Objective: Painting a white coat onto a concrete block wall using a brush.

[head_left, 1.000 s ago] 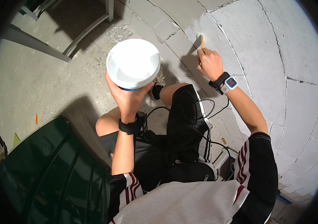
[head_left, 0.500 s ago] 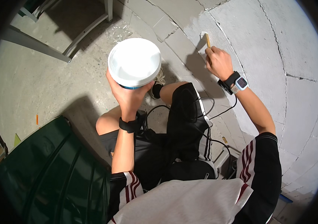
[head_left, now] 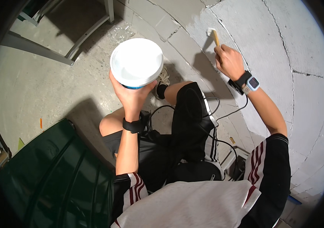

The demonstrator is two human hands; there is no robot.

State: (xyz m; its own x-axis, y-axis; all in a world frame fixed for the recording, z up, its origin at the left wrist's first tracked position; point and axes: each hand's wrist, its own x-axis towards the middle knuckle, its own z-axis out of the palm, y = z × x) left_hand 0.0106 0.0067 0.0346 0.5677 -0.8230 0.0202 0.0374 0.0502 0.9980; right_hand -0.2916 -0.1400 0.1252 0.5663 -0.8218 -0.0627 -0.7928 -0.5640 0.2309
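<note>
My left hand [head_left: 130, 93] is wrapped round the lower side of a white paint bucket [head_left: 136, 62], which it holds up in front of me. The inside of the bucket looks white; a blue band shows low on its outside. Out to the right, my right hand [head_left: 230, 61] is closed on the yellowish handle of a paintbrush [head_left: 215, 37]. White paint covers the brush tip, which is at the block wall [head_left: 260, 38]; whether it presses on the surface is hard to tell. White coats much of this wall, with bare grey blocks beside it.
A dark green chair [head_left: 52, 171] stands at my left. Grey metal legs [head_left: 36, 47] of furniture rise at the upper left, near crumpled clear plastic [head_left: 122, 34] on the concrete floor. A black cable [head_left: 232, 114] hangs from my right wrist across my lap.
My right hand has moved slightly right and down, and the brush now leans more, its tip a little higher on the wall. My left hand and the bucket have hardly moved.
</note>
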